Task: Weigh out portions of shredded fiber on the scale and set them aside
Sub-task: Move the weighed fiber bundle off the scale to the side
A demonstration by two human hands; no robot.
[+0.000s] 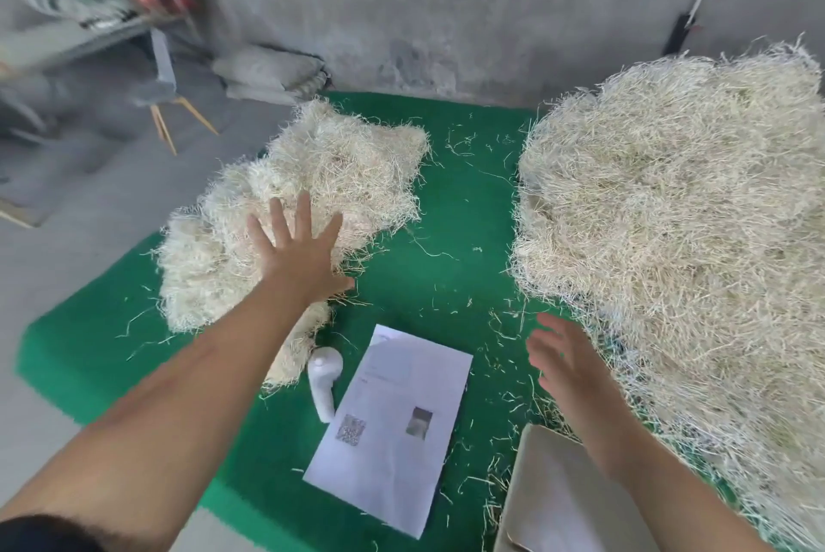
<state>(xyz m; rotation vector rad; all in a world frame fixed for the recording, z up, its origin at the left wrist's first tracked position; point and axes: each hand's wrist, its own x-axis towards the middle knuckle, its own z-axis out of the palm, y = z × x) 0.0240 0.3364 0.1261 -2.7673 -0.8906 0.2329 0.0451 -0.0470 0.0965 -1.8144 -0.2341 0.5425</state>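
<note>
From the head camera, a green mat [428, 248] covers the table, and two heaps of pale shredded fiber sit on it. The smaller heap [312, 176] lies on the left side, its long axis running from the near left edge up toward the far middle of the mat. The large heap [678, 230] fills the right side and runs along the right edge from far to near.

The left hand [299, 252] lies flat on the near part of the smaller heap, fingers straight and spread, pointing away from the person. The right hand [562, 359] hangs just beside the large heap's near left edge, fingers loosely spread and blurred, holding nothing.

Between the arms lies a white printed sheet [393, 426] with a QR code and a small photo; its text is too blurred to read. A white handheld device [323, 382] lies just left of the sheet. At the near right, a pale flat tray [553, 502], nothing in its visible part, sits partly under the right forearm.
</note>
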